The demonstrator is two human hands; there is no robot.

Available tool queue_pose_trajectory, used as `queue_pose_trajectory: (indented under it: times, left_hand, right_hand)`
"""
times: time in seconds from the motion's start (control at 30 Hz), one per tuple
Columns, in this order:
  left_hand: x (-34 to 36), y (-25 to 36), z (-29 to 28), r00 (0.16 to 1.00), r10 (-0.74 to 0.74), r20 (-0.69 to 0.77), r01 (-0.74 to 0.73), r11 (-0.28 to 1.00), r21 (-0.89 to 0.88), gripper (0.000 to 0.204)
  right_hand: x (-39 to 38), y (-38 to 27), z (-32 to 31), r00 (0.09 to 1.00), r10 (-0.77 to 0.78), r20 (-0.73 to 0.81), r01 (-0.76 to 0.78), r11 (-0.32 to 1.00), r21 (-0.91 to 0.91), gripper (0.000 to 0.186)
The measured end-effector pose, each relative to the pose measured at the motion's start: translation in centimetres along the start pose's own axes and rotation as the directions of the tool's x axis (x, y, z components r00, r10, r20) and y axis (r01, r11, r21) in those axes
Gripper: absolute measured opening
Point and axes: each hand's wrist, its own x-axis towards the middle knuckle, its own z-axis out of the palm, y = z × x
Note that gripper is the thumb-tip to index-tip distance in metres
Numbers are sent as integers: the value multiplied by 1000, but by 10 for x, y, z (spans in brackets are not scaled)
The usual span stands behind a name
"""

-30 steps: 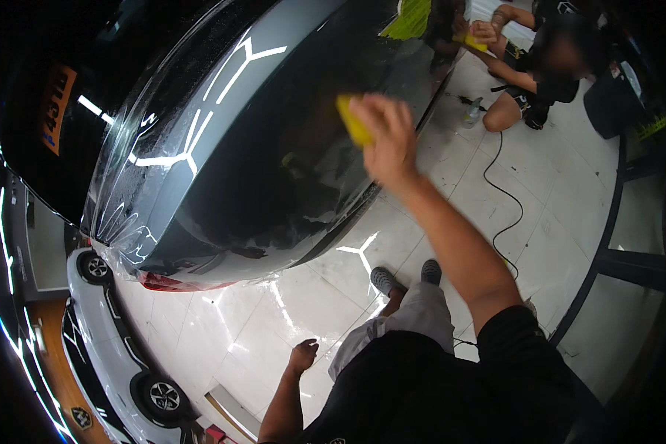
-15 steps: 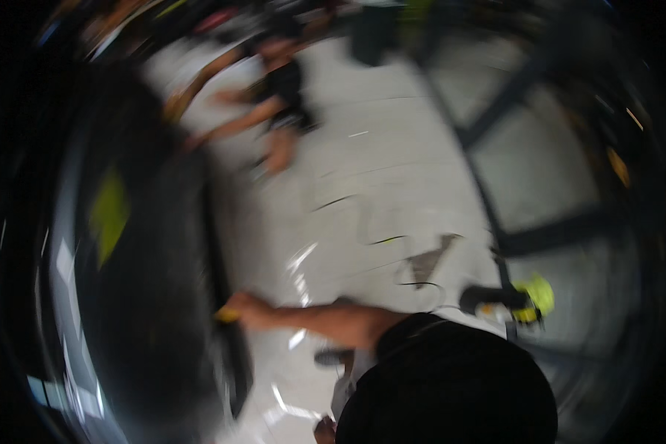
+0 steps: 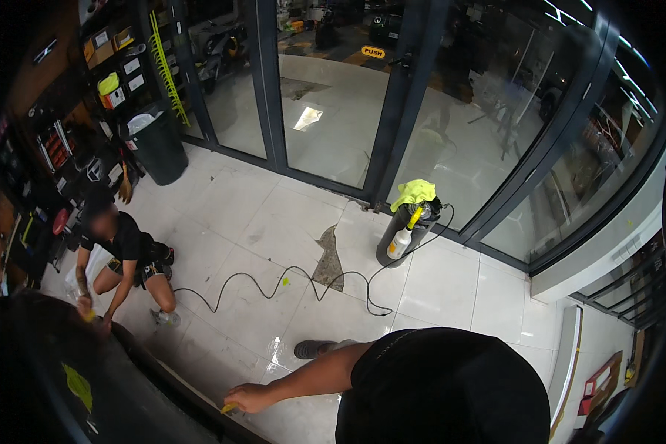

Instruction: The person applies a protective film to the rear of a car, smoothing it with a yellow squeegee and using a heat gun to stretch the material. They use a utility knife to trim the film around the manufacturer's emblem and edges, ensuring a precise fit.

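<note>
From a black sleeve, my right arm reaches left across the floor. My right hand is closed around a small yellow hand tool, mostly hidden by the fingers, so its exact kind does not show. That tool is at the edge of a dark, glossy curved panel, which looks like part of a vehicle and fills the lower left. A yellow-green mark shows on the panel. My left hand is out of view. Below my forearm's far side a dark shoe stands on the tiles.
A co-worker kneels at the panel's far end, holding something yellow. A black hose or cord winds across wet-looking tiles to a dark cylinder with a neon cloth and spray bottle. Beyond are glass doors and a bin.
My view has swung and sharpened, bringing the glass doors and shelving into sight. The panel and co-worker now appear lower and further left. My right hand still grips the yellow tool at the panel's edge.
</note>
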Motion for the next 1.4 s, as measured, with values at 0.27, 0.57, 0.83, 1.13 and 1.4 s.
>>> queue_pose_trajectory:
  times: [0.27, 0.57, 0.83, 1.13, 1.4]
  left_hand:
    - [-141, -150, 1, 959, 276, -70, -235, 904, 356, 22]
    - [-235, -89, 93, 809, -553, -200, 221, 601, -768, 32]
    - [-326, -106, 201, 867, -477, -147, 318, 756, -572, 26]
    - [-281, -77, 88, 856, -503, -120, 439, 830, -345, 28]
    - [-316, -109, 93, 901, -393, -185, 336, 900, -277, 22]
  right_hand:
    - [-5, -86, 34, 969, -241, 44, 221, 936, 273, 40]
    - [167, -96, 1, 922, -371, -108, 376, 927, 20, 33]
    - [111, -87, 129, 809, -506, -298, 526, 851, -17, 47]
    - [63, -41, 135, 891, -359, -277, 419, 886, 200, 41]
    - [143, -92, 105, 903, -274, -330, 287, 958, -9, 31]
